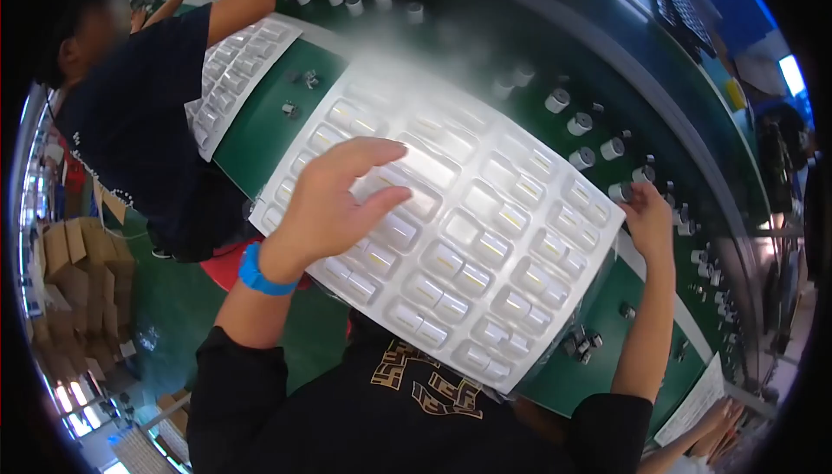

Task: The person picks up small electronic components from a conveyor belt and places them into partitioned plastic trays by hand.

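Note:
A large white plastic tray [451,230] with rows of moulded pockets lies tilted in front of me. Many pockets hold pairs of short white cylinders [446,259]; several near the middle and far side have none. Over the tray's left half hovers my left hand [334,201], a blue band at its wrist, thumb and fingers apart with nothing between them. My right hand [648,218] reaches past the tray's right corner to the belt's edge. Its fingertips close around a small white cylinder with a grey end [620,191], partly hidden by them.
A green conveyor belt [485,41] curves past, carrying several more cylinders [579,123]. Small metal parts [582,344] lie on the green bench at right. A co-worker [139,84] sits at left beside another tray [234,75]. Another person's hands [715,426] show at lower right. Cardboard boxes [82,279] are stacked at left.

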Demonstrator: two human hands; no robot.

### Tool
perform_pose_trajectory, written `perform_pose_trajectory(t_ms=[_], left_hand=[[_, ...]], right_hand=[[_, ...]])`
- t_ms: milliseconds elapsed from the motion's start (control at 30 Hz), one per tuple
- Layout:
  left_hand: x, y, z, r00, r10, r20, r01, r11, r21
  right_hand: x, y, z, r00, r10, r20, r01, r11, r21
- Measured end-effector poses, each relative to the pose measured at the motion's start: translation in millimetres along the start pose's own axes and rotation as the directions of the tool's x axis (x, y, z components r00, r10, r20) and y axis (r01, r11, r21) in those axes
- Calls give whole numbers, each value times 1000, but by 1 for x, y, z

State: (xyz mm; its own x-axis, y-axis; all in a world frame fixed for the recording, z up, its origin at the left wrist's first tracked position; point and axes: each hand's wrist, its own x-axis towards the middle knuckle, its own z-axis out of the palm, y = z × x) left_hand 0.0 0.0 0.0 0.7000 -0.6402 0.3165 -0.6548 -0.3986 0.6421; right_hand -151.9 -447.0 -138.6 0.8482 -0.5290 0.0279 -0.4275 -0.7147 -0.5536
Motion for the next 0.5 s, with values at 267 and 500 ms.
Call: perform_pose_trajectory(t_ms=[267,500], left_hand=[[31,-22,37,972,135,194,-170,969,176],[62,-31,74,944,138,301,-288,791,540]], right_hand=[[146,-77,-13,978,-204,46,209,939,-274],[206,-95,40,929,80,360,30,956,-291]])
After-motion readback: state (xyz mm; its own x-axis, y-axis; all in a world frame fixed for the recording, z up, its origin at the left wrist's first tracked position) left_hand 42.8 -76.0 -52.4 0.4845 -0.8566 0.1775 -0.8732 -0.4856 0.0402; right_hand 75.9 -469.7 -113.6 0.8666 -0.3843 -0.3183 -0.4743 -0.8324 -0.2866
